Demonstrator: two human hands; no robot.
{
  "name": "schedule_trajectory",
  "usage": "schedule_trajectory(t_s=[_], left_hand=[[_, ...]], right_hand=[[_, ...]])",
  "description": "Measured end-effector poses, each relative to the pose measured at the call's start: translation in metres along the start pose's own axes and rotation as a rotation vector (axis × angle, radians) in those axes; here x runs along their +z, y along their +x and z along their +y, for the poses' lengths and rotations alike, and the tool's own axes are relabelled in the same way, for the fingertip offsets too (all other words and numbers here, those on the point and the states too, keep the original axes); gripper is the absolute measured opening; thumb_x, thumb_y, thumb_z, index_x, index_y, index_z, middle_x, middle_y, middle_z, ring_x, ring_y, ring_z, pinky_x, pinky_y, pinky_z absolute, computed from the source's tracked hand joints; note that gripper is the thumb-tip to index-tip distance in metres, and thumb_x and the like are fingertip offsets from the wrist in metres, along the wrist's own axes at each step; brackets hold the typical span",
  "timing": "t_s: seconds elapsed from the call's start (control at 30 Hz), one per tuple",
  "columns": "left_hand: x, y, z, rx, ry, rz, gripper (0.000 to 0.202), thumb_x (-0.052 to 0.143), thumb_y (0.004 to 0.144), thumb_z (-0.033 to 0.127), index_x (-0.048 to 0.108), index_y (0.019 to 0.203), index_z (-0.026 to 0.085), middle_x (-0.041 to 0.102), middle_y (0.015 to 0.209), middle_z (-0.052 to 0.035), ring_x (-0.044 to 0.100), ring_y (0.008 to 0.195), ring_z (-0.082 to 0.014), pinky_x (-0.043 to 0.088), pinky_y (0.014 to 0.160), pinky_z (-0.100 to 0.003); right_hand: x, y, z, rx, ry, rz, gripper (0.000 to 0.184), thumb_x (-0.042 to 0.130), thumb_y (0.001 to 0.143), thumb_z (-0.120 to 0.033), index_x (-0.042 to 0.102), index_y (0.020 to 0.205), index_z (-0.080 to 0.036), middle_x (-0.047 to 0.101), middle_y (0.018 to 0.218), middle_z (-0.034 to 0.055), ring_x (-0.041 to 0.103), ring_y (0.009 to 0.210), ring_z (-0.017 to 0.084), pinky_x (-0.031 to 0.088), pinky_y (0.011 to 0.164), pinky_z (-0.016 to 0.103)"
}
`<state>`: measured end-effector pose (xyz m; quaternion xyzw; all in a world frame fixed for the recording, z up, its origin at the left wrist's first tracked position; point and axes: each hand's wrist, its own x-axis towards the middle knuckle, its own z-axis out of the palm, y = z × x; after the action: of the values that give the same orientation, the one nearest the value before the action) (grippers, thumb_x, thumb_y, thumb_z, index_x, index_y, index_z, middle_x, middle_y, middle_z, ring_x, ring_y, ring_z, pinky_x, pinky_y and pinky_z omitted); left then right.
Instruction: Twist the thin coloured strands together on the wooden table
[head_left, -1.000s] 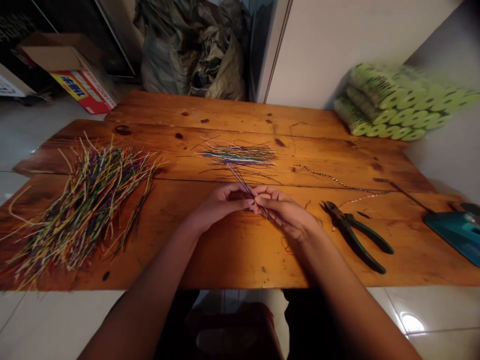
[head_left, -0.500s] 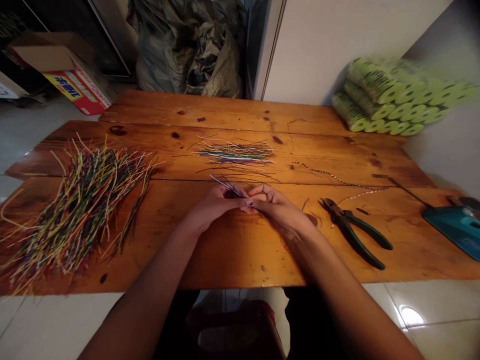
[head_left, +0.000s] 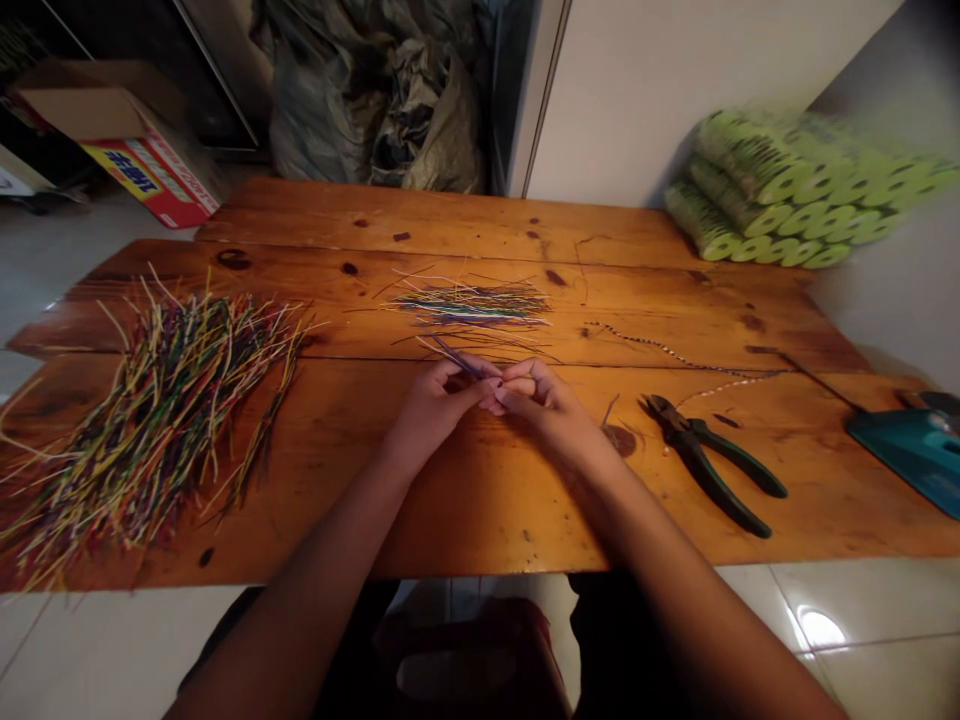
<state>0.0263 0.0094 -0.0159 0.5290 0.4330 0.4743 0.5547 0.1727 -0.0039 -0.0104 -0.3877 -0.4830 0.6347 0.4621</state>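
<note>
Close together above the table's front half, my left hand (head_left: 448,400) and my right hand (head_left: 546,398) meet at the fingertips. A few thin purplish wires (head_left: 454,353) stick out up and to the left from my left hand, which pinches them between thumb and fingers. My right thumb and fingers close on the same wires at their lower end, mostly hidden by the fingers. Just beyond lies a small flat bundle of coloured wires (head_left: 472,303). To the left is a large heap of cut multicoloured wires (head_left: 165,410).
Green-handled cutting pliers (head_left: 712,465) lie on the wooden table (head_left: 480,500) at right, by a twisted striped cord (head_left: 645,343) and a teal tool with a thin rod (head_left: 907,455). Green-wrapped rolls (head_left: 787,195), a cardboard box (head_left: 150,150) and a large sack (head_left: 375,110) are behind.
Both hands have shifted slightly away from me, fingertips still together. The purplish wires sit closer together and reach less far out. Everything on the table stays in place.
</note>
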Motion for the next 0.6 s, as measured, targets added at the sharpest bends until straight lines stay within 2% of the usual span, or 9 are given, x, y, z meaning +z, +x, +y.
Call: schedule_trajectory(t_s=[0.13, 0.27, 0.4, 0.6], left_hand=[[-0.004, 0.001, -0.003, 0.108, 0.208, 0.011, 0.011, 0.065, 0.07, 0.03, 0.068, 0.078, 0.022, 0.065, 0.068, 0.0003, 0.058, 0.066, -0.015, 0.044, 0.067, -0.027], [-0.011, 0.001, 0.002, 0.29, 0.472, 0.0, 0.011, 0.064, 0.072, 0.031, 0.07, 0.079, 0.025, 0.068, 0.081, -0.0022, 0.058, 0.082, -0.0196, 0.041, 0.08, -0.032], [-0.015, 0.001, 0.005, 0.434, 0.699, -0.035, 0.013, 0.059, 0.077, 0.03, 0.07, 0.08, 0.025, 0.068, 0.082, -0.0025, 0.058, 0.082, -0.0194, 0.039, 0.081, -0.032], [-0.017, -0.002, 0.006, 0.566, 1.001, -0.067, 0.018, 0.053, 0.082, 0.029, 0.068, 0.086, 0.022, 0.067, 0.086, -0.0029, 0.055, 0.084, -0.0189, 0.04, 0.08, -0.032]], right_hand=[[-0.001, 0.0, 0.001, 0.001, 0.015, -0.002, 0.019, 0.065, 0.071, -0.028, 0.049, 0.079, -0.021, 0.065, 0.064, -0.0048, 0.058, 0.063, 0.01, 0.043, 0.069, 0.026], [-0.001, 0.0, 0.002, -0.02, -0.059, 0.03, 0.016, 0.062, 0.072, -0.025, 0.049, 0.082, -0.021, 0.065, 0.065, -0.0044, 0.059, 0.063, 0.01, 0.043, 0.068, 0.026], [0.0, -0.002, 0.004, -0.074, -0.23, 0.078, 0.011, 0.055, 0.076, -0.021, 0.046, 0.082, -0.023, 0.064, 0.066, -0.0035, 0.062, 0.066, 0.012, 0.045, 0.068, 0.027], [0.003, -0.005, 0.004, -0.153, -0.574, 0.109, 0.01, 0.049, 0.08, -0.017, 0.043, 0.085, -0.023, 0.065, 0.077, 0.0012, 0.064, 0.074, 0.015, 0.048, 0.07, 0.03]])
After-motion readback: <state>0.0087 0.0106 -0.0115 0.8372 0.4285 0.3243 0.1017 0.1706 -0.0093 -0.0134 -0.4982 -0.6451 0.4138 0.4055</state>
